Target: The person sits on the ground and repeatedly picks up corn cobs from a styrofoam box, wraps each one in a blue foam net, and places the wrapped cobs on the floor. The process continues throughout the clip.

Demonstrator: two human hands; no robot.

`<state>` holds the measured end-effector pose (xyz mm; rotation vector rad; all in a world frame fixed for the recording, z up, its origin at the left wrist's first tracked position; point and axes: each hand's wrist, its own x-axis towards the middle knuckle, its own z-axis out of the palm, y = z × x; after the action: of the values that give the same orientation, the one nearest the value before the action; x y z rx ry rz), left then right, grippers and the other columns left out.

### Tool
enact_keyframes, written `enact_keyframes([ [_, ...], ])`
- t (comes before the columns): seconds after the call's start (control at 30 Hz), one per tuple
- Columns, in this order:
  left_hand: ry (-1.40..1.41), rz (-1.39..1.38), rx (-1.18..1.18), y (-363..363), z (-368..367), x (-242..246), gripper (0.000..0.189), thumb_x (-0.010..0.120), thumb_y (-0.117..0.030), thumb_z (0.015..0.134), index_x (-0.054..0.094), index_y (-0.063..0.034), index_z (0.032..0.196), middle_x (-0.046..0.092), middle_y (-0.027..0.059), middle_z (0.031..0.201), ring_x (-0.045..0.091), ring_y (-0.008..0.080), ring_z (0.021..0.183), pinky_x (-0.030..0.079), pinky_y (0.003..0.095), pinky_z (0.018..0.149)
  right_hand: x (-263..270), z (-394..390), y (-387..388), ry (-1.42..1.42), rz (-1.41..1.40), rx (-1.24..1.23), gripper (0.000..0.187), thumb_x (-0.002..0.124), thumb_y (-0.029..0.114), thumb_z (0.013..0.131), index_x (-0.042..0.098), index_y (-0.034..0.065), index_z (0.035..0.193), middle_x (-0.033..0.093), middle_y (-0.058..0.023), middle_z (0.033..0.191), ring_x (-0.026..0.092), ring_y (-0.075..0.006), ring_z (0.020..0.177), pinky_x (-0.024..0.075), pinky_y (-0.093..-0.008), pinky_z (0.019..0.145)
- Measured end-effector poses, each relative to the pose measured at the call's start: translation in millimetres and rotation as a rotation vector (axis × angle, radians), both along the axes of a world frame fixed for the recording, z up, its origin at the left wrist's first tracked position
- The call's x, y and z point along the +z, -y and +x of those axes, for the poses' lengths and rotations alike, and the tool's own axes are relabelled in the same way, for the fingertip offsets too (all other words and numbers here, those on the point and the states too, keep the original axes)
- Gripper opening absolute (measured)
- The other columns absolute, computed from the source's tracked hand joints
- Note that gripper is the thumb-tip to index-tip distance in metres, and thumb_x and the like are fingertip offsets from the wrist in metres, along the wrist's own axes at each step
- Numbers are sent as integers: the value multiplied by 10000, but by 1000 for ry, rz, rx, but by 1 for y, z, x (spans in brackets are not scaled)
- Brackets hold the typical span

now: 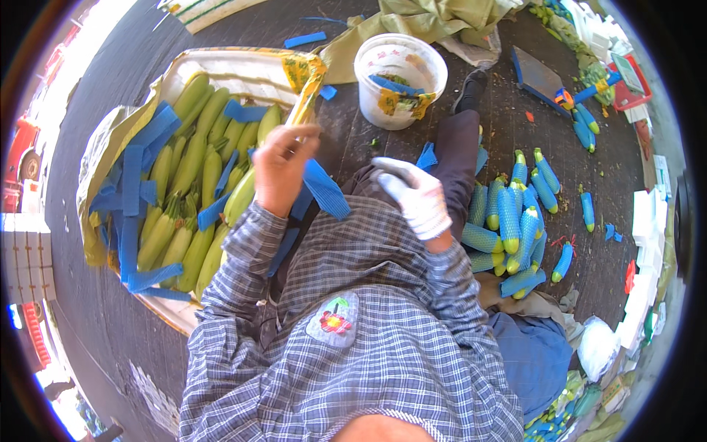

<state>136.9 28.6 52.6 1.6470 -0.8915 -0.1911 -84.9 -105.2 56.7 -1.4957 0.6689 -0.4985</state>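
My left hand (284,168), bare and blurred, hovers by the near right edge of a foam box (235,61) of pale green zucchini (193,157). Close against its palm side is a flat blue foam-net sleeve (328,190); whether the fingers grip it I cannot tell. More blue sleeves (131,182) lie over the zucchini. My right hand (417,199), in a white glove with a greyish thumb and fingertips, is above my lap with its fingers apart and nothing visible in it. To its right is a pile of zucchini in blue sleeves (508,212).
A white bucket (373,108) holding scraps stands ahead, beside a crumpled olive sheet (409,27). A platform scale (538,77) is at far right, near more sleeved zucchini (584,130). Blue cloth (527,359) lies at my right side. Dark boards (602,166) form the floor.
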Motion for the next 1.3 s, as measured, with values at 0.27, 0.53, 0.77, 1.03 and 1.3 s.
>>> enact_keyframes([
  [0.27, -8, -92, 444, -97, 81, 70, 225, 748, -162, 1065, 801, -32, 1241, 821, 51, 1048, 636, 51, 769, 478, 212, 632, -49, -56, 16, -53, 198, -366, 322, 725, 79, 1061, 730, -25, 1366, 819, -100, 1096, 778, -147, 912, 612, -260, 799],
  [0.53, -326, 316, 324, -84, 218, -89, 328, 827, -236, 991, 799, 15, 1200, 813, 72, 1001, 647, 88, 735, 502, 264, 628, -90, -66, 21, -203, 240, -378, 303, 716, 88, 1069, 735, -4, 1357, 819, -79, 1070, 768, -127, 854, 608, -250, 741],
  [0.77, -676, 80, 742, 6, 319, -246, 524, 897, -167, 917, 693, 121, 1304, 785, 161, 1077, 764, 219, 881, 629, 350, 745, -73, -39, 28, -268, 288, -339, 311, 692, 74, 1080, 723, -13, 1376, 810, -95, 1112, 769, -142, 906, 614, -263, 776],
  [1.03, 231, 42, 222, 29, 179, -48, 244, 744, -7, 999, 769, 0, 1242, 799, 116, 1096, 792, 223, 1008, 636, 345, 905, 18, 70, 33, 45, -550, -103, 392, 827, 8, 930, 766, 24, 1317, 763, -140, 1218, 743, -253, 1119, 593, -347, 988],
  [1.3, -474, -448, -249, 15, 9, 45, 811, 756, 20, 1004, 364, -34, 1712, 501, 254, 1668, 626, 273, 1419, 526, 390, 1161, 42, 126, 10, 143, -541, 58, 330, 811, 20, 950, 775, -3, 1277, 787, -133, 1111, 766, -240, 983, 596, -319, 890],
])
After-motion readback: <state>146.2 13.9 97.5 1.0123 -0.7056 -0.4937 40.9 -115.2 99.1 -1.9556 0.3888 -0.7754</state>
